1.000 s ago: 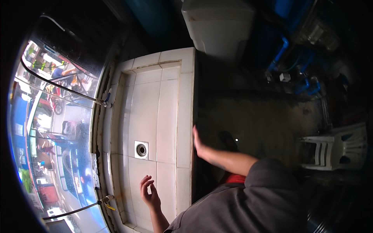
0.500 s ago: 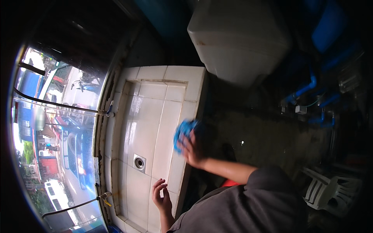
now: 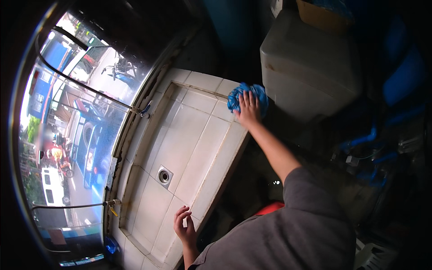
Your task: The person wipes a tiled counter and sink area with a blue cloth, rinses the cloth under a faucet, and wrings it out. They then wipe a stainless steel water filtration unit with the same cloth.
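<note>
My right hand [image 3: 249, 110] lies over a crumpled blue cloth [image 3: 236, 96], fingers spread across it. It presses the cloth on the far right corner of a white tiled sink's rim [image 3: 222, 164]. My left hand [image 3: 183, 227] hovers over the near part of the sink, empty, its fingers loosely curled and the thumb apart. A square metal drain [image 3: 164, 177] sits in the sink floor between the two hands. What is under the cloth is hidden.
Two taps [image 3: 143, 111] stand along the window side, one with a yellow handle [image 3: 113, 209]. A large pale box-like container [image 3: 310, 67] stands beyond the sink's corner. Blue pipes [image 3: 364, 137] run at the right. A white plastic chair [image 3: 373, 256] is at lower right.
My right hand has slid the blue cloth along the rim, away from me to the far corner. My left hand has stayed nearly still. The whole view has turned somewhat.
</note>
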{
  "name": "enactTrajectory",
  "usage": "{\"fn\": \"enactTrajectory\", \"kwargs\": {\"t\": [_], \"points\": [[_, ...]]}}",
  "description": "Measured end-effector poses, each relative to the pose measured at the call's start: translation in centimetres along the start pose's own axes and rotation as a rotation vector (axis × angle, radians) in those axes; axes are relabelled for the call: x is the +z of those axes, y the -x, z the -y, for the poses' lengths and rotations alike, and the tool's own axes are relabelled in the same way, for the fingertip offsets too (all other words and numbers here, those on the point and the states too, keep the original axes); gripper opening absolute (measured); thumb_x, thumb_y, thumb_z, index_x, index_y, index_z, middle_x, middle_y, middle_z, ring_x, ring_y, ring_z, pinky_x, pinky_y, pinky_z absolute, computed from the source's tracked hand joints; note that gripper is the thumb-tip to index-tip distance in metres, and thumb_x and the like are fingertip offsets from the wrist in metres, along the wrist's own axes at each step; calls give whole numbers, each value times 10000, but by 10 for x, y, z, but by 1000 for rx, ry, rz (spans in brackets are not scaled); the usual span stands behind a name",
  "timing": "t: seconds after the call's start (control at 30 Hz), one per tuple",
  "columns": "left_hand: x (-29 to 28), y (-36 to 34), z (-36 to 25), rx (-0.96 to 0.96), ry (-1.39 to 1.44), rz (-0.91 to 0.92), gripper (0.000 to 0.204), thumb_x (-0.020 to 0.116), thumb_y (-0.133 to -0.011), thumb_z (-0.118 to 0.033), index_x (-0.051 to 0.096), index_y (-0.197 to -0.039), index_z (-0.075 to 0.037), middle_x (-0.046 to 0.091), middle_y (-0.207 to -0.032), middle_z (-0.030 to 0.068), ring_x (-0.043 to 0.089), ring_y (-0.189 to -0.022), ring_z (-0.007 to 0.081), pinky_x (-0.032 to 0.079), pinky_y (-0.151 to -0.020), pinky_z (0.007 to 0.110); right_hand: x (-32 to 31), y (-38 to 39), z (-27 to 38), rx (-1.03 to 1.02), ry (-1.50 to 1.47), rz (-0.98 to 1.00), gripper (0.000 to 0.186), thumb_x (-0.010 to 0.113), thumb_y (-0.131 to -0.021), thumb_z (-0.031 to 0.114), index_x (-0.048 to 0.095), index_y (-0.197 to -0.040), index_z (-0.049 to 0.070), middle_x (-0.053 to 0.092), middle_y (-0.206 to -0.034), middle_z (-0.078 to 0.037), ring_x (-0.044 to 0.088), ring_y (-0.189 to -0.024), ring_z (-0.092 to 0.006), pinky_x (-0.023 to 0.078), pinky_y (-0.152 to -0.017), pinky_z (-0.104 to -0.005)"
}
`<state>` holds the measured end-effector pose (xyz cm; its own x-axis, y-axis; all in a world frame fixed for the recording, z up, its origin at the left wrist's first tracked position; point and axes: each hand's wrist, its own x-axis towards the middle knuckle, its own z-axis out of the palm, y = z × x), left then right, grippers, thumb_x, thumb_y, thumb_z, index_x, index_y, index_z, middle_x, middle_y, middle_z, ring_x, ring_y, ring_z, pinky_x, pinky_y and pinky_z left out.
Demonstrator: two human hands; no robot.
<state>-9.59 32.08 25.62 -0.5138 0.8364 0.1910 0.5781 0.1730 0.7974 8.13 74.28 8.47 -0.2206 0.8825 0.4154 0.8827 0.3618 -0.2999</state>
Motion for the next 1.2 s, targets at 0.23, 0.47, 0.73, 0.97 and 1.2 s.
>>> {"fn": "enactTrajectory", "kwargs": {"t": [0.23,0.47,0.73,0.97,1.2], "points": [[5,-6,-10,67,23,-3,206,541,-777,142,626,-876,-17,650,-1036,126,605,-1076,299,465,-936,394,-71,209,130,-729,-475,531,579,573,-865,444,472,-1379,198,313,-1521,-104,182,-1435,-372,137,-1126,-564],[-32,36,1,-16,20,-167,216,563,-752,139,634,-875,-24,654,-1015,110,607,-1067,287,469,-928,374,-30,69,4,-598,-276,124,435,574,-790,362,643,-1200,234,450,-1421,-132,366,-1320,-401,256,-1072,-557],[-37,102,12,-139,98,-265,191,574,-771,97,645,-895,-30,664,-1022,112,628,-1016,268,484,-901,349,8,25,18,41,104,-58,593,572,-864,414,489,-1344,76,358,-1482,-155,277,-1380,-388,235,-1091,-578],[-43,103,18,0,275,9,177,601,-813,32,646,-972,-31,652,-1055,106,621,-1006,260,488,-876,332,-51,202,117,-490,-302,-10,251,635,-725,51,630,-969,106,618,-1053,-92,545,-1006,-322,407,-902,-466],[-54,122,68,-223,367,22,615,685,-844,-133,405,-1388,-68,501,-1335,141,491,-1224,245,411,-988,380,-153,284,198,364,-1595,960,288,411,-1007,99,538,-1255,30,628,-1138,-77,615,-1009,-171,507,-892,-321]]}}
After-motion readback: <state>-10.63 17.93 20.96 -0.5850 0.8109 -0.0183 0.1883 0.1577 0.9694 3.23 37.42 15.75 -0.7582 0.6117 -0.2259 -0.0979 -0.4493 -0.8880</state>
